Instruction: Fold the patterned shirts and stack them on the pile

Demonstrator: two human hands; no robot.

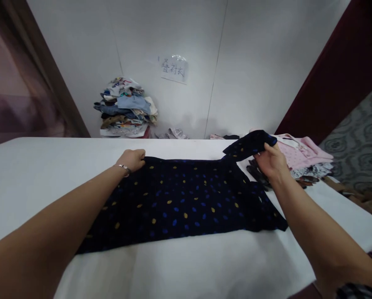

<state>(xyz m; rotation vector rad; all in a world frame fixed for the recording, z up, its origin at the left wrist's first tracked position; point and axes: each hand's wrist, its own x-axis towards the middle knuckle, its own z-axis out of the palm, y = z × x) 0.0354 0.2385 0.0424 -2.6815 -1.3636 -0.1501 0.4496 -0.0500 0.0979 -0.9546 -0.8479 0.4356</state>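
Note:
A dark navy shirt (186, 199) with small blue and yellow leaf-like spots lies spread sideways across the white table. My left hand (133, 161), a bracelet on its wrist, is closed on the shirt's far edge toward the left. At the right, my right hand (270, 160) pinches the end of one sleeve and holds it raised above the table. The shirt's other sleeve lies flat near the right, close to my right forearm. My left forearm hides part of the shirt's left end.
Against the back wall stands a tall pile of clothes (126, 108). Folded garments, a pink one (307, 151) on top, are stacked at the right beside my right hand. A paper sign (174, 69) hangs on the wall. White table surface (42, 174) extends left.

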